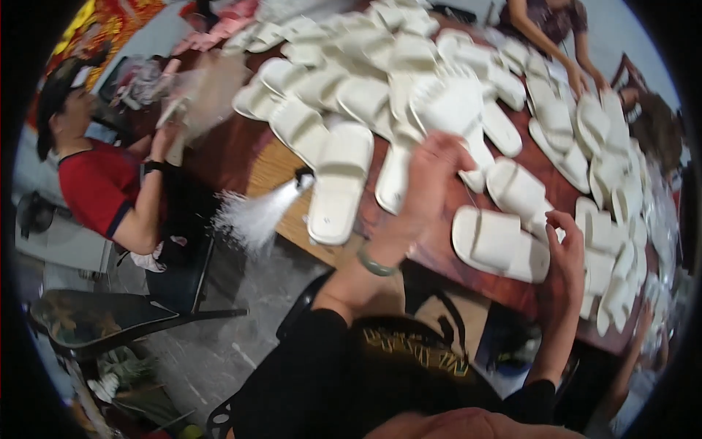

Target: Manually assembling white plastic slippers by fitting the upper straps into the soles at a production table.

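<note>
Over the near edge of a heap of white slippers (447, 102), my left hand (439, 157) reaches out with its fingers curled in and slightly blurred. What it grips, if anything, is hidden. A thin dark thread shows just below it, over a white slipper (486, 238) on the table. My right hand (567, 241) is beside that slipper's right end, fingers pinched together. A small white bit shows between them, too small to name. Left of my left hand, another white slipper (340, 183) lies sole-length toward me, by a bundle of white threads (256, 212) hanging off the table edge.
A dark red table (453, 267) carries several more slippers at the right (607, 227). A person in a red shirt (102, 190) sits at the left, handling clear plastic. Another person's arms (563, 58) reach in from the far right. A black chair (110, 314) stands at lower left.
</note>
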The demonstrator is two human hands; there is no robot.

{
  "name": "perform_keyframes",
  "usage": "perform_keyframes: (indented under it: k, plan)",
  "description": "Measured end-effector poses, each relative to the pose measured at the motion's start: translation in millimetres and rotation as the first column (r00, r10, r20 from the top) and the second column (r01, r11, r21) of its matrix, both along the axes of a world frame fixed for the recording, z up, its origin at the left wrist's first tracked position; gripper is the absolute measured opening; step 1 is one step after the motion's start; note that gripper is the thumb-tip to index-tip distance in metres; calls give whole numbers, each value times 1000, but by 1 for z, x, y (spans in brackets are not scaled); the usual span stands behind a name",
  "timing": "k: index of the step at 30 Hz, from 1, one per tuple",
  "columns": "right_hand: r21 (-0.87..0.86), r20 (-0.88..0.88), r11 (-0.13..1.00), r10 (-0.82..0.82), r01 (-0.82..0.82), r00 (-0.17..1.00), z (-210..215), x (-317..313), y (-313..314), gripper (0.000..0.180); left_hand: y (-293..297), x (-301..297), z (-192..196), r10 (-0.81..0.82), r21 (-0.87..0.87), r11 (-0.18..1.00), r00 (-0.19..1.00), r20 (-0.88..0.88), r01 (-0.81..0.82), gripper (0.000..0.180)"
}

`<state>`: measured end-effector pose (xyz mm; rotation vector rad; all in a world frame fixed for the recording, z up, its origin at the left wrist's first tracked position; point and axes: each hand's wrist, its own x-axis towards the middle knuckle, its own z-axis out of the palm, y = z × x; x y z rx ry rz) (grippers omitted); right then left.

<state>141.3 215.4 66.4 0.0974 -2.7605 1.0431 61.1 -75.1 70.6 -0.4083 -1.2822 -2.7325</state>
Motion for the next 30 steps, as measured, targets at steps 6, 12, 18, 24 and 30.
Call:
perform_keyframes:
  k: [6, 12, 18, 24, 30]
  plan:
    - [231, 132, 970, 45, -75, 990, -16, 18, 14, 81, -97, 44, 57, -358, 68, 170, 125, -925, 983, 8]
    - [205, -13, 978, -43, 45, 999, -48, -5, -32, 27, -93, 85, -31, -556, -111, 817, 824, 112, 566, 8]
    - [-573, 25, 811, -131, 121, 991, -24, 35, -41, 26, -66, 79, -84, -221, -532, 800, 961, 167, 276, 15]
    - [-387, -70, 887, -301, 252, 951, 57, 9, -53, 34, -61, 57, -89, -205, -710, 697, 977, -63, 101, 12]
    - [-208, -255, 943, 203, -258, 945, 98, -132, -161, 16, -67, 53, -98, -290, -821, 513, 850, -440, -250, 10]
